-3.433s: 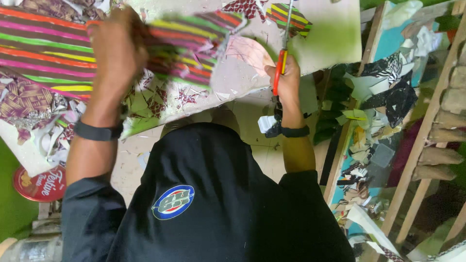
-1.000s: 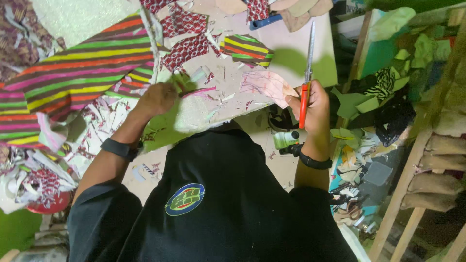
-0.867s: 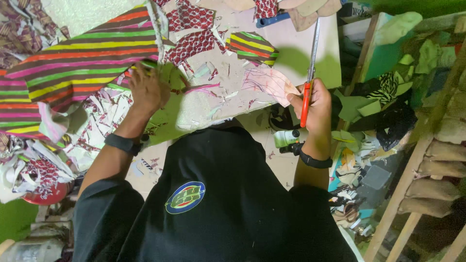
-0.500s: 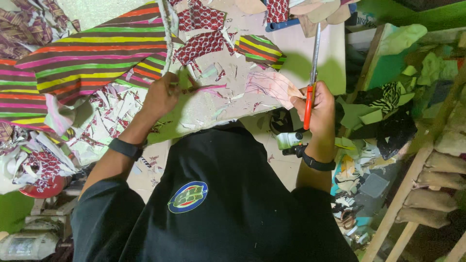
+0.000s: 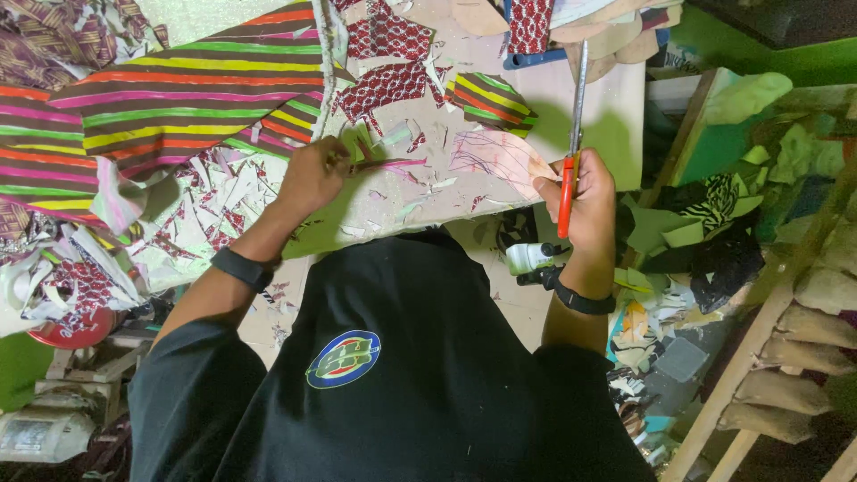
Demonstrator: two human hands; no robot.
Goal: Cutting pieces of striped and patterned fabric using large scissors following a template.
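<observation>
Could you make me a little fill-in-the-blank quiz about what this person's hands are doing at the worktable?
1. The right hand holds a pair of scissors with handles coloured ____.
2. The left hand rests on the table just below the ____ fabric.
3. Each wrist wears a ____ band.
4. The scissors' blades point ____ from the person's body.

Missing words: red; striped; black; away

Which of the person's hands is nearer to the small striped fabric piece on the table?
Right. The right hand, holding scissors, sits just below-right of the striped fabric piece; the left hand is farther off, to its lower left.
</observation>
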